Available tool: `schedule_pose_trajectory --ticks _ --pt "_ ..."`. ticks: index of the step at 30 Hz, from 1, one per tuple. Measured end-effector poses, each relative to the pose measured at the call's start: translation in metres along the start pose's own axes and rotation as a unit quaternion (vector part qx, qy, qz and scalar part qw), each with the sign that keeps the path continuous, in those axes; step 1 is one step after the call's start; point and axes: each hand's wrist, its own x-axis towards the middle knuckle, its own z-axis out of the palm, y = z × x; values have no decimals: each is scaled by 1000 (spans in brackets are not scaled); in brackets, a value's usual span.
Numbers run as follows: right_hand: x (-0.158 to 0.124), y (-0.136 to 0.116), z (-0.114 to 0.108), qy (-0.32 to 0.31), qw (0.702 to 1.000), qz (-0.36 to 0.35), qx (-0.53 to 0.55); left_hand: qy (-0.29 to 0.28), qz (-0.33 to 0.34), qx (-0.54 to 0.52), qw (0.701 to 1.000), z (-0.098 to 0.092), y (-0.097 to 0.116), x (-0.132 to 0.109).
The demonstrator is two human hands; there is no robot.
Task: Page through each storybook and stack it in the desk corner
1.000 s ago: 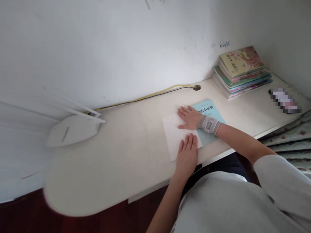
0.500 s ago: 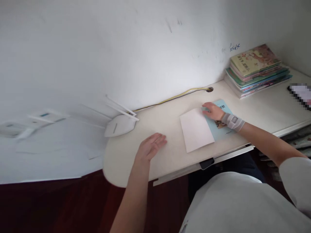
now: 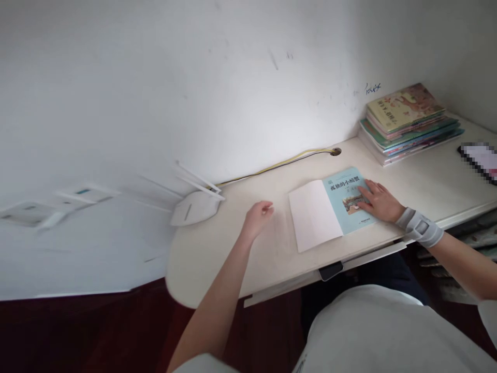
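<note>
An open book lies on the white desk (image 3: 233,248), with a blank white page (image 3: 315,215) on its left side and a light blue page (image 3: 336,194) on its right, bearing a title and a small picture. My right hand (image 3: 382,201) rests with spread fingers on the right edge of the blue page, a grey band round the wrist. Left of the book, my left hand (image 3: 260,215) is over the desk with its fingers curled in, apart from the book. Nothing shows in it.
A stack of books (image 3: 407,124) stands at the back right, with a phone (image 3: 481,159) at the far right. A white router (image 3: 196,207) with antennas sits at the desk's left end. Yellow and black cables run along the wall to a hole (image 3: 336,152).
My right hand has moved right, from the join of the pages to the blue page's outer edge, uncovering the title. My left hand has moved slightly right and up, its fingers now curled.
</note>
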Motion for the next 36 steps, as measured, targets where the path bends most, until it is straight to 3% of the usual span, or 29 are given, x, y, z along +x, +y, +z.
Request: schedule_pose_trajectory --ticks 4,7,10,12,15,17,19,21,23,26,28,31,34,36 --pt "2 5 3 7 1000 -26 6 -25 101 58 993 16 37 34" --pt "1 7 5 6 999 -33 2 -71 112 84 988 35 67 58" --pt "1 6 2 -11 999 -30 -3 -110 105 103 983 36 84 71" --pt "2 5 -1 -32 999 -28 4 -135 99 116 979 23 82 71" --pt "9 8 -7 -79 995 -51 31 -216 71 87 970 -7 58 64" --pt "19 11 -9 -120 988 -75 60 -304 36 -33 951 -24 37 55" --pt "33 12 -10 -165 977 -96 91 -331 26 -163 929 -31 23 42" --pt "48 10 -10 -202 965 -116 121 -322 55 -243 913 -25 21 26" --pt "62 6 -9 -225 953 -136 150 -320 121 -257 904 -7 33 7" --pt "78 6 -7 -219 934 -163 230 -265 283 -126 913 30 64 -19" --pt "85 15 -9 -162 924 -129 322 -198 365 64 907 54 82 -30" --pt "86 38 -18 -24 916 1 400 -103 397 267 872 79 96 -31" --pt "73 51 -37 84 901 106 412 -51 407 309 858 89 98 -20" --pt "55 44 -52 140 866 153 454 -17 407 291 865 92 99 -10"
